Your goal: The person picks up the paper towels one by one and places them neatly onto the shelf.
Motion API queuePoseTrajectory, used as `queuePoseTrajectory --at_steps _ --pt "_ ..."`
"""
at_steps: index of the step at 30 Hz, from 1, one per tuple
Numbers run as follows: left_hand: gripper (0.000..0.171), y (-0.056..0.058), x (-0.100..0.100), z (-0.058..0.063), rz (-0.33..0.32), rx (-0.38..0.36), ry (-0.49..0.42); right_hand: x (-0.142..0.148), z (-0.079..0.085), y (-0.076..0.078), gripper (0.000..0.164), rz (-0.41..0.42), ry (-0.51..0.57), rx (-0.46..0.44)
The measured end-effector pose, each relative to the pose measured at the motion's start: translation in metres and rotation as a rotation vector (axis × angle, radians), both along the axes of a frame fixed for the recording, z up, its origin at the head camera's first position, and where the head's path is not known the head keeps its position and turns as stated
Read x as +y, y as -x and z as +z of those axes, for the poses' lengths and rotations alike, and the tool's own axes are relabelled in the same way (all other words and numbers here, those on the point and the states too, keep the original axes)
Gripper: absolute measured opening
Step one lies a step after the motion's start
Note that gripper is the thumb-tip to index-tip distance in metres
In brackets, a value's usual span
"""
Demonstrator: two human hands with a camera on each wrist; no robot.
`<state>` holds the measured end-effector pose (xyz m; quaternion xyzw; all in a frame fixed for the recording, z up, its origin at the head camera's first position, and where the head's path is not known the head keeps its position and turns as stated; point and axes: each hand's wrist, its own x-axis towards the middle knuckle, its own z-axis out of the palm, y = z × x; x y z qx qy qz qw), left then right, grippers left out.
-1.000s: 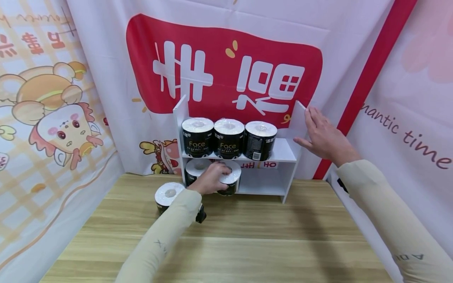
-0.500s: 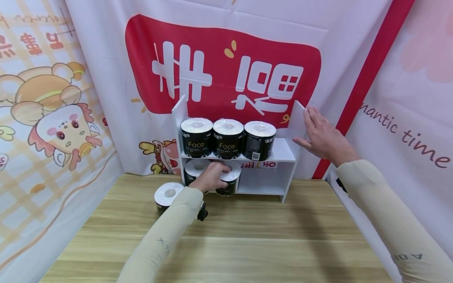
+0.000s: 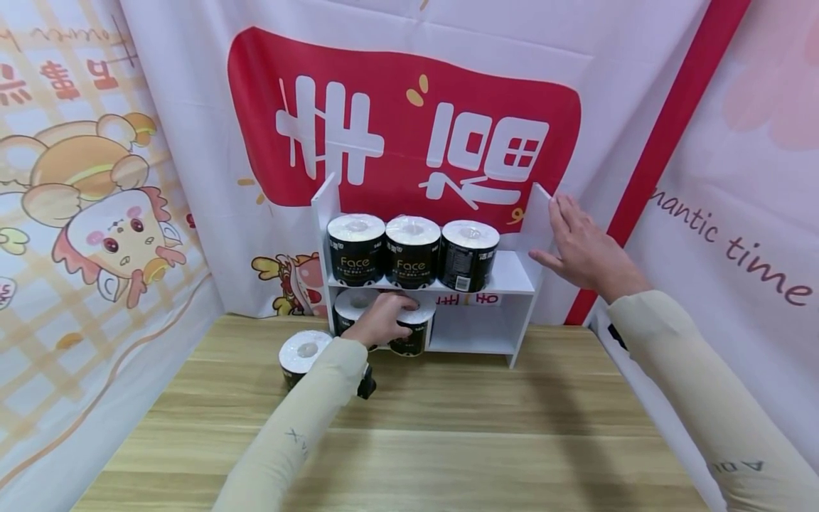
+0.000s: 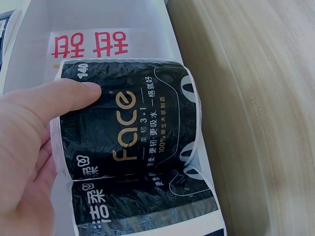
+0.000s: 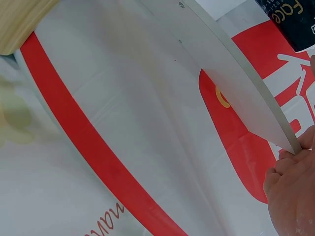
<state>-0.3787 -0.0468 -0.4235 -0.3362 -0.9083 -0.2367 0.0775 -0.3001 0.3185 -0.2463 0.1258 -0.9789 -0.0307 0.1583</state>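
My left hand (image 3: pixel 382 320) grips a toilet paper roll (image 3: pixel 409 341) in the lower compartment of a white shelf (image 3: pixel 473 334). In the left wrist view, the thumb lies on the roll's black "Face" wrapper (image 4: pixel 133 118); its other fingers are mostly hidden behind. A second roll (image 3: pixel 354 302) stands at its left, partly covered by the hand. My right hand (image 3: pixel 591 245) rests at the top front corner of the shelf's right side panel (image 3: pixel 537 220), fingers straight and thumb spread. In the right wrist view that hand (image 5: pixel 295 191) touches the panel corner.
Three rolls (image 3: pixel 412 252) stand side by side on the upper shelf board. Another roll (image 3: pixel 303 355) stands on the wooden table (image 3: pixel 448 441) left of the shelf, partly behind the left sleeve. A printed cloth (image 3: pixel 409 43) hangs close behind the shelf.
Almost nothing differs. The gripped roll stands slightly more to the left, nearer its neighbour in the lower compartment. The right hand keeps its place on the panel.
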Motion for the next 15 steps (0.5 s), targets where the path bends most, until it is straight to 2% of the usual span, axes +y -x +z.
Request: queuePoseTrajectory --at_steps 9,15 --pt "0.047 -0.0019 -0.0043 0.0017 -0.008 -0.001 -0.018 -0.0003 -0.0009 0.0011 0.114 -0.001 -0.007 0.007" --pt "0.047 -0.0086 -0.0096 0.0075 0.001 -0.049 -0.052 -0.0001 -0.0008 0.0012 0.114 -0.005 -0.004 -0.004"
